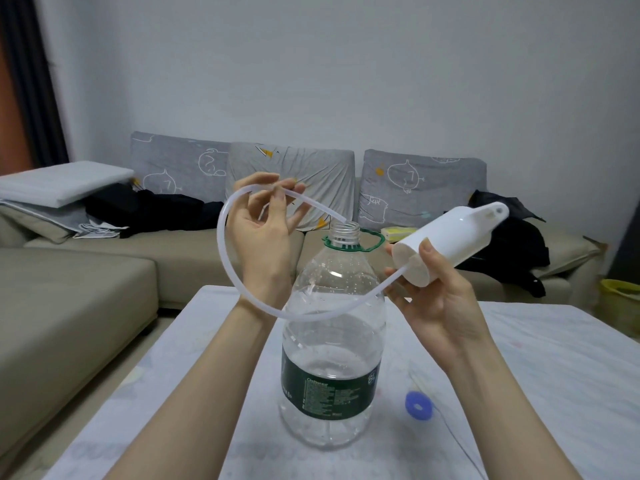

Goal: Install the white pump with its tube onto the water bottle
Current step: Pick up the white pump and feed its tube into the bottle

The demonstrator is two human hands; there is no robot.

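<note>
Pump [450, 242] and tube [228, 271] are both up in the air, above the water bottle [332, 341] that stands open on the bench [536, 358]. The right hand [436, 299] has its fingers [427, 252] wrapped around the wide bottom end of the pump. The left hand [266, 230] pinches the tube near its free end, and that end sits just at the bottle's mouth [344, 230], not yet inside.

The tube is bendy and makes a big loop. I think it can spring away and miss the small mouth if the pinch is too far back. It can also kink if pushed fast. Nobody holds the bottle, so a bump from the tube or pump may tip it. A tug may pull the tube off the pump. A small blue ring [419, 405] lies on the bench nearby.
</note>
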